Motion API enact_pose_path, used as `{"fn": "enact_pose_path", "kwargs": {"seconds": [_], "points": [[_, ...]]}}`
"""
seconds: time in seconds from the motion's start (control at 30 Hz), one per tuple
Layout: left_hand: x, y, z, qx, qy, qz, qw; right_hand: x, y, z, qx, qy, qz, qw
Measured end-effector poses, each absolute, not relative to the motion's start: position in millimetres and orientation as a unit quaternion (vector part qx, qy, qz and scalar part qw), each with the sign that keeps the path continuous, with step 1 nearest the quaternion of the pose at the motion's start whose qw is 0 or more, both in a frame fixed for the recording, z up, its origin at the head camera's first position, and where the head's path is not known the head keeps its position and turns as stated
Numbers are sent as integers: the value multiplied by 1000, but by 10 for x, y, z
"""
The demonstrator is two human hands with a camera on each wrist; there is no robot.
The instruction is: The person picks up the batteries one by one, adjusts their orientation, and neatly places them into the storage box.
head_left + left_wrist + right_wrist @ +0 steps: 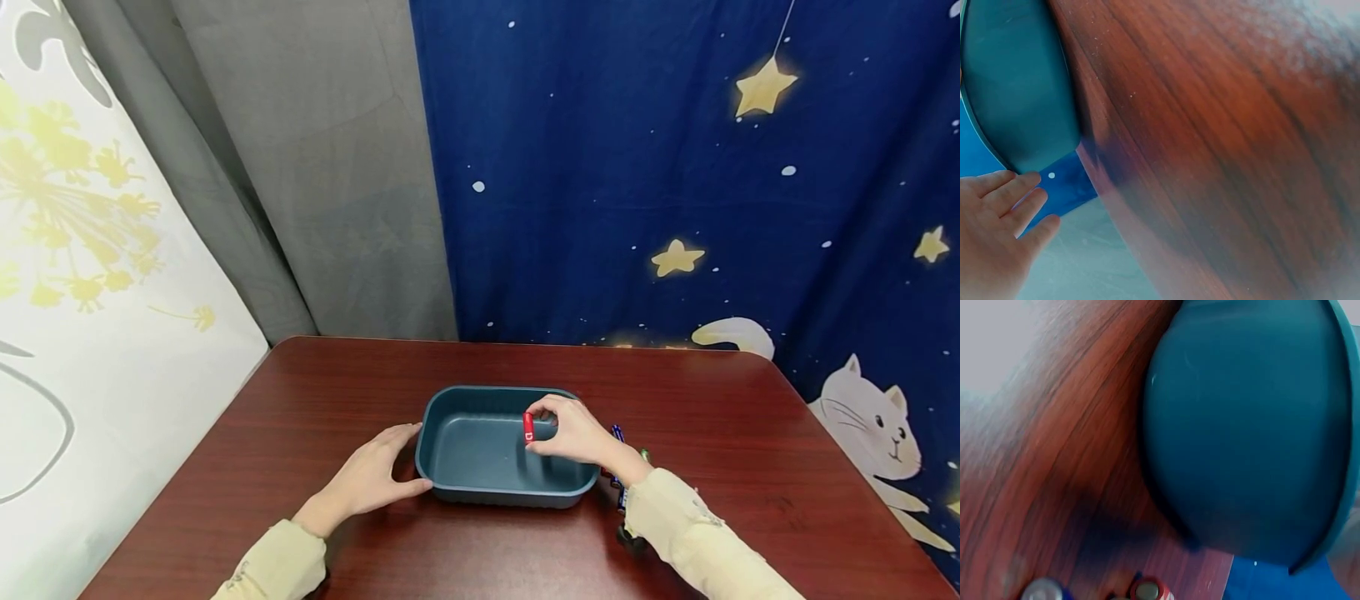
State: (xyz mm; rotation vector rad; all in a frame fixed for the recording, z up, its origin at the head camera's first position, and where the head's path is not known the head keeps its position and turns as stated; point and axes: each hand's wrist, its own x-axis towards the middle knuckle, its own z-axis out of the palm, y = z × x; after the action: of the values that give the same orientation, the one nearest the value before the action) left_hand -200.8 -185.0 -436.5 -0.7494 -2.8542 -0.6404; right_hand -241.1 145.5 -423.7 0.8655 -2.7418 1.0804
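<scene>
**A:** Dark red wood table [315, 433], starry blue curtain [637, 167] behind, grey drape [315, 167] and a floral white sheet [90, 250] off to the left. Spotted the battery?

**B:** Yep, red battery [528, 427], pinched upright between thumb and fingertips of the right hand [573, 433]. Hanging over the inside of the tray [442, 417], near its right wall, clear of the floor.

**A:** Tray itself?

**B:** Teal, rectangular, rounded corners, sitting mid-table. Looks bare inside from the head view.

**A:** Left hand?

**B:** Left hand [375, 479] lying flat on the table right beside the tray's left end, fingers straight and relaxed, gripping nothing. Thumb tip against the near-left corner, fingertips by the far-left corner. Same thing from the left wrist view: left hand [991, 231] with loose straight fingers next to the tray [1016, 81].

**A:** Anything else around?

**B:** Few more batteries [618, 433] on the table just right of the tray, partly hidden behind the right wrist. Right wrist view catches a couple of battery ends [1147, 590] near the tray's outer wall [1241, 456]. Can't count them properly. Pale yellow sleeves [675, 517] on both arms.
</scene>
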Motion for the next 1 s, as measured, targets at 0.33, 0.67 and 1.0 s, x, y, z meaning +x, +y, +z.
{"fn": "enact_pose_path", "kwargs": {"seconds": [0.33,0.67,1.0], "points": [[-2015,-1848,-4375,-246,-943,-212,66,-2468,1229,-4236,287,-891,349,36],[-2035,-1867,-4406,-254,-940,-211,83,-2560,950,-4273,302,-891,337,32],[-2040,-1861,-4411,-241,-943,-221,67,-2573,674,-4301,317,-904,287,-1]]}}
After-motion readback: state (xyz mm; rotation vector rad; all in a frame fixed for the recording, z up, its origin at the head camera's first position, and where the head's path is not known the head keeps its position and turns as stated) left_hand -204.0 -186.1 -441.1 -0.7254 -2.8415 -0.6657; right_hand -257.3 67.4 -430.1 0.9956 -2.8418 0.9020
